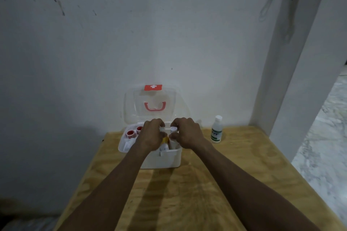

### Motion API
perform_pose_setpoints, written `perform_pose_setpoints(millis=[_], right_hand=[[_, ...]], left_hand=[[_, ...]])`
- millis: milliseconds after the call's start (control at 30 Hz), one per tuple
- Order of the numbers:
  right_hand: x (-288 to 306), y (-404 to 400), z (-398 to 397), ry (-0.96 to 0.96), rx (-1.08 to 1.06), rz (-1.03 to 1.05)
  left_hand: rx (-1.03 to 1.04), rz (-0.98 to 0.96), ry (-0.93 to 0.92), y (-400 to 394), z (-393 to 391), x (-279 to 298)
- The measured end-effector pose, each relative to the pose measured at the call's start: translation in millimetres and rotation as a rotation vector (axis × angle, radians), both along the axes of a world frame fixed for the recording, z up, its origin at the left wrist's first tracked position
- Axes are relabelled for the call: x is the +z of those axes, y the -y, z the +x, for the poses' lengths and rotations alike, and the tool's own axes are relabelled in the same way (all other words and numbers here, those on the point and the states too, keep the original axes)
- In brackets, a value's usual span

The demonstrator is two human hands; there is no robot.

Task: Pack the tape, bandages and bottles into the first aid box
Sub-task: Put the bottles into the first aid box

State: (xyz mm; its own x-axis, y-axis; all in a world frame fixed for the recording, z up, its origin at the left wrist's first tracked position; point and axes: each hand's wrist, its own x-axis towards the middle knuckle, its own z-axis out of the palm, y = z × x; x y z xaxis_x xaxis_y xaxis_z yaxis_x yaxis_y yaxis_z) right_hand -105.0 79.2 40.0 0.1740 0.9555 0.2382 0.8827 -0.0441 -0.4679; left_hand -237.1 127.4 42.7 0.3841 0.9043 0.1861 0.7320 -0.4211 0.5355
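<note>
1. First aid box (165,159) is sitting open on the wooden table (234,174), near its far edge against the wall, with its clear lid (152,103) standing upright behind it. You are working over the open top with both hands.

2. Your left hand (151,135) is curling over the middle of the box, fingers bent down onto a small white item that I cannot make out clearly; whether you are gripping it or only steadying it is hard to say.

3. Your right hand (185,133) is pinching a white-capped bottle (173,129) between thumb and fingertips, holding it upright just above the box's right part, touching or nearly touching the left hand's fingers.

4. Judging from this, you are seating bottles into the box, using both hands to fit them side by side. Other containers, one with a yellow part (165,139), are already standing inside beneath your hands.

5. Two red-and-white tape rolls (131,133) are lying in the tray at the box's left side, well clear of your left hand, so that part looks done.

6. One bottle with a green label (216,129) is standing outside on the table, to the right of the box and near your right wrist.

7. Next, you will probably need to lower the pinched bottle into a free gap, release it, then reach right for the green-labelled one. Space looks tight, so be easing it in upright.
</note>
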Motion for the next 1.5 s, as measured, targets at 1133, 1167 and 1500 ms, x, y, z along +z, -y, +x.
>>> perform_pose_setpoints(millis=[1133, 1167, 1500], right_hand=[[-2.2, 19.6, 77.6, -0.051, -0.431, -0.020], [-4.0, 18.4, 78.1, -0.056, -0.437, -0.010], [-11.3, 12.7, 76.7, -0.054, -0.434, 0.111]], left_hand=[[0.194, 0.037, -0.139, -2.9, -71.8, -44.5], [0.197, 0.037, -0.155, -2.4, -71.1, -45.5], [0.230, 0.036, -0.237, -4.3, -69.0, -50.5]])
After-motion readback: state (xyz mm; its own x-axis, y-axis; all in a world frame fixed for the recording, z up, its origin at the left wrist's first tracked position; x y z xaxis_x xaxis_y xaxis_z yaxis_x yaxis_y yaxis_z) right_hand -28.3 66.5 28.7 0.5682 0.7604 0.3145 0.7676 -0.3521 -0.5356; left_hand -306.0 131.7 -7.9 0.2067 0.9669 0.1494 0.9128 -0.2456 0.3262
